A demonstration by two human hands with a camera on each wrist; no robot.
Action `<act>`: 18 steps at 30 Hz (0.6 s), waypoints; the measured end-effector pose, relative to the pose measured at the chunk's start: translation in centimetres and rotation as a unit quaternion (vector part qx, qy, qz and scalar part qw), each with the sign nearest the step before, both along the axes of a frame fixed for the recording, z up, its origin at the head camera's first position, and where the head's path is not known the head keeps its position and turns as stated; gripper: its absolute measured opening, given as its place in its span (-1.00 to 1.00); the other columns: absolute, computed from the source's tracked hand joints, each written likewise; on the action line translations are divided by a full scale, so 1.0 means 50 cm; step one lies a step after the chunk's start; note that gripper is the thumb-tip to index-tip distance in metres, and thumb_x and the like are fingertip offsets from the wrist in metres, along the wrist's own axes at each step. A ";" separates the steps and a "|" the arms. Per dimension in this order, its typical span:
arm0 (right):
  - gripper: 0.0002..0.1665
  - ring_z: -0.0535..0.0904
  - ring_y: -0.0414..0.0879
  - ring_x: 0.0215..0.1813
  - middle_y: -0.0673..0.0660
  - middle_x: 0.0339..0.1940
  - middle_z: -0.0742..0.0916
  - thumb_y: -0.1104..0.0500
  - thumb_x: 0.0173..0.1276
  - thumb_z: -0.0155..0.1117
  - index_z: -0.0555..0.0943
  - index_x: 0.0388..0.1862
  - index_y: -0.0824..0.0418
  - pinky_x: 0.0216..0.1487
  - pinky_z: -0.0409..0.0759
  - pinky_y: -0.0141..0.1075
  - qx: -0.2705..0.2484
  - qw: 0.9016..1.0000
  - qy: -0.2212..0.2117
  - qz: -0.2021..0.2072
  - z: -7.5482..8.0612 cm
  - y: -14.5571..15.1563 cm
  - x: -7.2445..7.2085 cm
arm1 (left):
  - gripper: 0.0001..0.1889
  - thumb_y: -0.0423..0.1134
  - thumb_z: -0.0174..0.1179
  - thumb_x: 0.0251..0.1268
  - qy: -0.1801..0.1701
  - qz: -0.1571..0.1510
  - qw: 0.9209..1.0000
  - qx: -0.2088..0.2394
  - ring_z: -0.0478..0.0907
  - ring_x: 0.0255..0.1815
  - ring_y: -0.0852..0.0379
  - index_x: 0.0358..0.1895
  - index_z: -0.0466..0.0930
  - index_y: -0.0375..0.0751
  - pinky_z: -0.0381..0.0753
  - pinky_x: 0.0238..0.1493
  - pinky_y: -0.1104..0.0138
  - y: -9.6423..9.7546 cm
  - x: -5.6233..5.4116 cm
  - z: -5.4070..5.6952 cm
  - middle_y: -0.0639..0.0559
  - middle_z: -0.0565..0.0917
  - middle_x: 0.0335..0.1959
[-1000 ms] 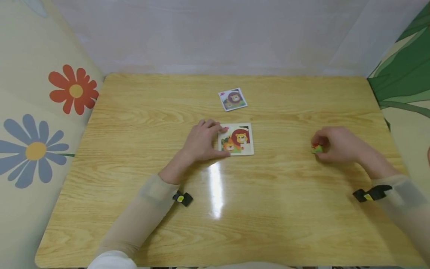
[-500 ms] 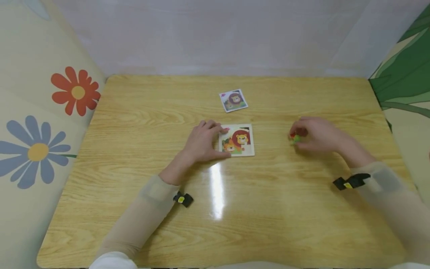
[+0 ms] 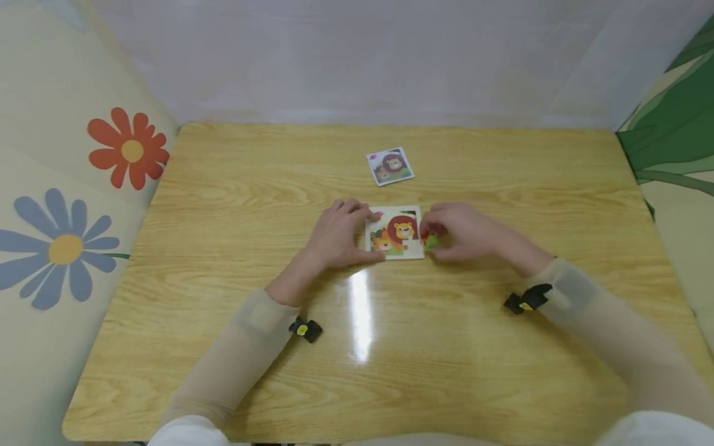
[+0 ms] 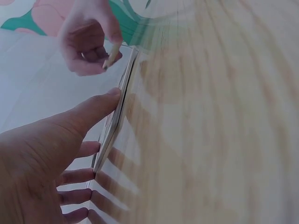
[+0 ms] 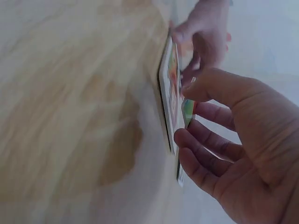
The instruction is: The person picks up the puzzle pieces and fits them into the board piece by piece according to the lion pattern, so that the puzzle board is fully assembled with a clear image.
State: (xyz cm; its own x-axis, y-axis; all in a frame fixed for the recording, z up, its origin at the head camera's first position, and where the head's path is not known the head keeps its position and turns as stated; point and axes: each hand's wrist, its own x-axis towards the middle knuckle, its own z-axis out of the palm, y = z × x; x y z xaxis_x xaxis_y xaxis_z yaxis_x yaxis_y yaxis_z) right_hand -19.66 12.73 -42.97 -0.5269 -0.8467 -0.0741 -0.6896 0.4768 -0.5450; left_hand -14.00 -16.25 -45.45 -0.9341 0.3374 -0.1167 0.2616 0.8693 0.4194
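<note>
A small square lion jigsaw board (image 3: 414, 249) lies mid-table, with a pale bare patch at its lower right. My left hand (image 3: 337, 235) rests at its left side, thumb on the near edge and index finger by the far left corner. In the left wrist view those fingers look fairly straight. Thumb and fingertips of my right hand (image 3: 465, 232) pinch a green and red puzzle piece (image 3: 431, 241) just beside the board's right edge. The right wrist view shows this puzzle piece (image 5: 188, 108) partly hidden behind the fingers.
Behind the board lies a picture card (image 3: 390, 166) with the same lion scene, slightly turned. The wood-grain table (image 3: 240, 179) meets a white back wall (image 3: 357, 62). Flower-painted side walls stand left and right.
My right hand has travelled left across the table with the puzzle piece, from far right to the board's right edge. My left hand and the board stay put.
</note>
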 end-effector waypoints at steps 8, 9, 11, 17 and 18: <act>-0.59 0.63 -0.09 -0.17 0.12 -0.09 0.77 0.17 0.16 0.58 0.75 0.00 0.21 -0.07 0.70 -0.20 0.010 1.000 0.000 0.001 -0.015 -0.052 0.016 | -0.13 0.34 0.56 -0.01 0.006 -0.002 1.000 0.005 0.42 0.33 -0.14 0.38 0.61 0.01 0.47 0.41 -0.09 0.001 0.000 -0.002 -0.12 0.56 0.40; -0.60 0.64 -0.09 -0.16 0.13 -0.08 0.78 0.17 0.16 0.58 0.76 0.00 0.22 -0.05 0.71 -0.18 0.008 1.000 0.003 0.004 -0.017 -0.054 0.016 | -0.13 0.34 0.56 -0.01 0.005 -0.001 1.000 0.005 0.42 0.34 -0.14 0.38 0.61 0.01 0.47 0.42 -0.09 0.001 0.000 -0.002 -0.12 0.55 0.40; -0.60 0.66 -0.07 -0.14 0.15 -0.06 0.79 0.18 0.17 0.57 0.77 0.00 0.23 -0.02 0.72 -0.16 0.001 1.000 0.006 0.011 -0.021 -0.055 0.017 | -0.13 0.34 0.56 0.00 0.004 -0.002 1.000 0.004 0.42 0.34 -0.14 0.39 0.61 0.01 0.47 0.42 -0.09 0.001 0.000 -0.003 -0.11 0.55 0.40; -0.62 0.68 -0.07 -0.12 0.16 -0.01 0.81 0.12 0.23 0.61 0.81 0.03 0.19 0.03 0.73 -0.14 0.009 1.000 0.001 0.001 -0.022 -0.055 0.020 | -0.12 0.35 0.56 0.01 -0.004 -0.001 1.000 0.000 0.40 0.39 -0.15 0.40 0.60 0.01 0.44 0.47 -0.12 0.001 -0.001 0.002 -0.13 0.53 0.42; -0.62 0.68 -0.07 -0.13 0.16 0.00 0.81 0.11 0.24 0.61 0.82 0.02 0.18 0.02 0.73 -0.14 0.012 1.000 0.000 -0.003 -0.021 -0.055 0.021 | -0.12 0.35 0.56 0.01 -0.005 -0.001 1.000 0.001 0.40 0.39 -0.16 0.40 0.60 0.01 0.44 0.47 -0.12 0.001 -0.001 0.003 -0.13 0.53 0.43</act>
